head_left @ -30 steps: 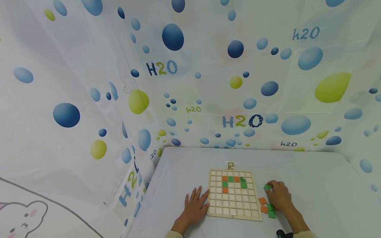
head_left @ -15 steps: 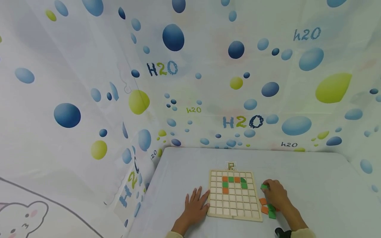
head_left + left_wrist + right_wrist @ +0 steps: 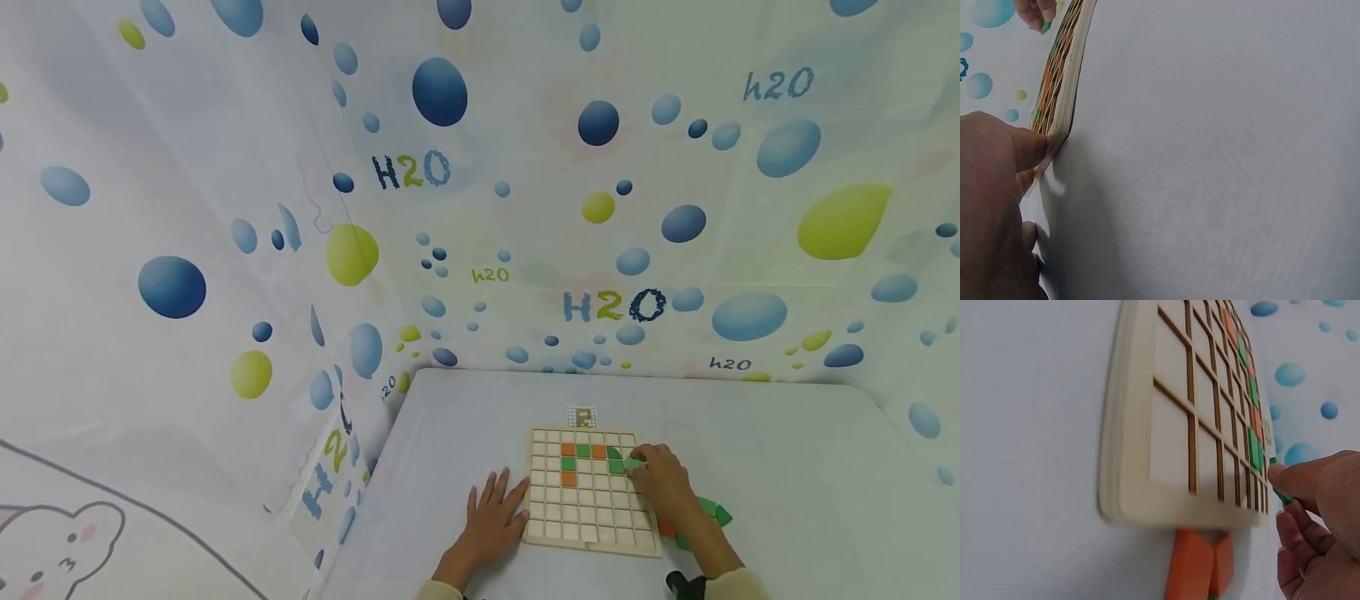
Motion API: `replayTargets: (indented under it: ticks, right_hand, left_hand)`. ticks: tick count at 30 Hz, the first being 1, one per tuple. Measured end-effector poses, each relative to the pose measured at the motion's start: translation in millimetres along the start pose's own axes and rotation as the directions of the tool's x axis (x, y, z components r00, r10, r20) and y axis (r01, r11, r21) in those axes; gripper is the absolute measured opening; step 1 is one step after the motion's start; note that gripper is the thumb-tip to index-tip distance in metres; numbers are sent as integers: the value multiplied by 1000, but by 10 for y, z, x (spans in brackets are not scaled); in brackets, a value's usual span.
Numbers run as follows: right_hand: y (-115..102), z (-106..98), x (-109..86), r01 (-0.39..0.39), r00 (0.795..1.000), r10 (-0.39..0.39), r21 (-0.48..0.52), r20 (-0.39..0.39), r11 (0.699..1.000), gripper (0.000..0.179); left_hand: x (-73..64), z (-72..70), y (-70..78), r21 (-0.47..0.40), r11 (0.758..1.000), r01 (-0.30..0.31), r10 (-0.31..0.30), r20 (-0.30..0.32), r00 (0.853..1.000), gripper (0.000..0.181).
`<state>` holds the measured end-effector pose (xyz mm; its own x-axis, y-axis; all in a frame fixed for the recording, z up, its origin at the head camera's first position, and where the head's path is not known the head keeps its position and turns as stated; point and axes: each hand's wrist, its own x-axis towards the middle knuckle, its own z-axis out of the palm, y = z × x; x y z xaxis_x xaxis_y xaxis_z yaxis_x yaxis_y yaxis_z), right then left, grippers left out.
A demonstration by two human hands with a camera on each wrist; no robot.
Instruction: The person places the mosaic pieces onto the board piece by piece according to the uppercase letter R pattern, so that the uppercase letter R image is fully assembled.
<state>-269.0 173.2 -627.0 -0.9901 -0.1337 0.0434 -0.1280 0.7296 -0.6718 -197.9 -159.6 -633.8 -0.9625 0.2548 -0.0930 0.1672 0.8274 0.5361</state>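
In the head view a square wooden grid board (image 3: 585,546) lies on the table, with several orange and green tiles seated in its upper cells. My right hand (image 3: 663,479) pinches a green tile (image 3: 633,463) between thumb and fingers over the board's right border, beside the green tile (image 3: 617,467) in the grid. The right wrist view also shows this pinched green tile (image 3: 1282,496), partly covered by the fingers. My left hand (image 3: 489,521) rests on the table, fingers spread. Its thumb (image 3: 1029,149) touches the board's side in the left wrist view.
A small card (image 3: 582,417) with a letter-like pattern lies behind the board. Loose orange tiles (image 3: 667,528) and green tiles (image 3: 707,506) lie to the right of the board, partly under my right forearm. A patterned curtain (image 3: 525,208) hangs behind the table.
My right hand has carried the green tile left, from beside the board to over its right border. Loose tiles it covered now show. The left hand stays in place.
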Motion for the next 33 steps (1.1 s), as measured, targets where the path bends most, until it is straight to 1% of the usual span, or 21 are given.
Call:
replayTargets:
  ticks: [5, 8, 11, 15, 17, 20, 25, 29, 33]
  right_hand:
    - [-181, 139, -30, 61, 998, -61, 15, 11, 998, 26]
    - [-274, 244, -20, 63, 998, -63, 15, 18, 998, 27]
    - [-329, 342, -1, 92, 996, -92, 35, 12, 995, 26]
    - [-399, 420, 6, 151, 988, -152, 65, 3, 986, 15]
    - [-423, 445, 2, 175, 984, -176, 59, -4, 983, 12]
    - [-445, 467, -7, 207, 978, -207, 21, -7, 978, 13]
    - [-467, 475, -18, 232, 973, -232, -6, -13, 973, 15]
    - [-479, 466, -18, 234, 972, -233, -6, 21, 972, 14]
    - [-475, 457, -11, 267, 963, -266, -13, 45, 964, 12]
  left_hand:
    - [-12, -26, 25, -13, 1000, -5, 5, -2, 1000, 56]
    - [-17, -30, 30, -17, 1000, -4, 4, -4, 1000, 56]
    - [-14, -35, 36, -6, 1000, 0, 0, -6, 1000, 56]
    - [-10, -29, 34, 11, 1000, 1, -1, -6, 1000, 56]
    - [-5, -19, 27, 17, 1000, -1, 1, -7, 1000, 56]
    - [-3, -4, 16, 25, 1000, -3, 3, -8, 1000, 56]
    - [7, 19, -5, 24, 1000, -3, 3, -9, 1000, 56]
    - [18, 32, -23, 28, 1000, -3, 4, -6, 1000, 56]
    - [24, 31, -40, 31, 999, -14, 15, -8, 1000, 56]
